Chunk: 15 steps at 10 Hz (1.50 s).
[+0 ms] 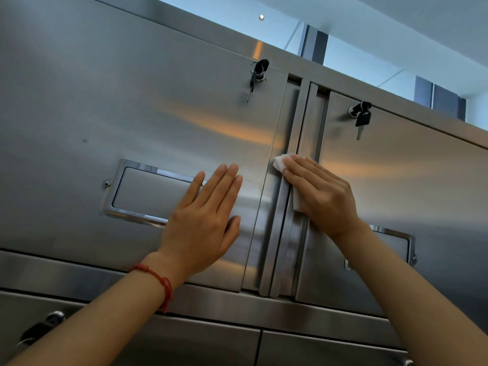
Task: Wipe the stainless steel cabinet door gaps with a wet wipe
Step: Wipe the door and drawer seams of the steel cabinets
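Keys (362, 118) hanging in locks; ceiling light (261, 17) above.

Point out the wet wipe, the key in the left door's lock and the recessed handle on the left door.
wet wipe (280, 162): head view, on the white corner above the fingertips.
left door key (257, 72): head view, on the black key head.
recessed handle (148, 190): head view, on the inset panel.
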Available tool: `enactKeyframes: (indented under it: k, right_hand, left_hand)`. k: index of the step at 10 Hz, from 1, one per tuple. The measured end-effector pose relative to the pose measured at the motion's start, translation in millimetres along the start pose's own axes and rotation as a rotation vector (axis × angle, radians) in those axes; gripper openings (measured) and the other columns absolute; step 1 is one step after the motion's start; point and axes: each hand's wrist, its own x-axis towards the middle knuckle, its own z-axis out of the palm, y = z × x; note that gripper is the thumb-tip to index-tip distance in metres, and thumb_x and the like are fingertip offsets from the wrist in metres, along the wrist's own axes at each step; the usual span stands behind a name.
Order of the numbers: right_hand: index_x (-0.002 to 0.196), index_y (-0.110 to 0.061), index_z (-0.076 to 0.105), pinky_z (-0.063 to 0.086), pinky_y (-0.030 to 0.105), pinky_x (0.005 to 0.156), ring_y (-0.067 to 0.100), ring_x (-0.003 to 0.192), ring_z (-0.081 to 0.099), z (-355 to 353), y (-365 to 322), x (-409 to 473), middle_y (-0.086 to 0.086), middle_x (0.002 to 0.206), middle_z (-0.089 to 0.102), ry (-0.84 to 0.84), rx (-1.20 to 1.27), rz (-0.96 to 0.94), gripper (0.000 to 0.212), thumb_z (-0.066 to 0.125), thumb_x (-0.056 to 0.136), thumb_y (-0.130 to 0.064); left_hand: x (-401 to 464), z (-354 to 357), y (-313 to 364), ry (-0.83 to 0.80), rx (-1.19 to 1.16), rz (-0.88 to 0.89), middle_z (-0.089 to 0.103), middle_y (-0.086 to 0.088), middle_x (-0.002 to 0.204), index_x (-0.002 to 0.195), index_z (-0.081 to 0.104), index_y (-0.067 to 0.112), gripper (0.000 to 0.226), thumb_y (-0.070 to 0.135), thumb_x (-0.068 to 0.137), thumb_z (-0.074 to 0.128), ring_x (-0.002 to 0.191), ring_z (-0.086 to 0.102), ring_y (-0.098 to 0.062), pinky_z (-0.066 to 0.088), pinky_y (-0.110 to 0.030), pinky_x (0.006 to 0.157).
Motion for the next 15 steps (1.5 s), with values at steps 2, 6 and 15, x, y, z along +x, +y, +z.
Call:
enactKeyframes:
  k: [2, 6, 15]
  right_hand:
    - [0.104, 0.005, 0.070, 0.055, 0.047, 0.085, 0.034, 0.105, 0.063, 5, 11, 10, 0.022, 0.112, 0.065, 0.043, -0.026, 0.003, 0.025, 0.072, 0.079, 0.007]
    - [0.103, 0.006, 0.070, 0.056, 0.049, 0.082, 0.035, 0.103, 0.064, 13, 30, 29, 0.022, 0.111, 0.066, 0.085, -0.033, 0.038, 0.024, 0.066, 0.080, 0.011]
    - [0.101, 0.007, 0.070, 0.056, 0.049, 0.080, 0.036, 0.103, 0.064, 10, -9, 6, 0.023, 0.109, 0.066, 0.086, -0.002, 0.136, 0.030, 0.076, 0.072, 0.012]
  left_hand:
    - [-1, 0, 0, -0.006, -0.002, -0.002, 0.033, -0.018, 0.147, 0.139, 0.037, 0.000, 0.057, 0.034, 0.094, 0.029, 0.137, 0.030, -0.031, 0.033, -0.053, 0.107]
    - [-1, 2, 0, -0.007, -0.002, -0.004, 0.033, -0.018, 0.147, 0.139, 0.037, 0.001, 0.057, 0.034, 0.094, 0.030, 0.137, 0.030, -0.031, 0.032, -0.052, 0.108]
    - [0, 1, 0, -0.005, 0.008, -0.004, 0.033, -0.018, 0.147, 0.139, 0.038, 0.000, 0.057, 0.034, 0.093, 0.029, 0.137, 0.030, -0.031, 0.032, -0.052, 0.108]
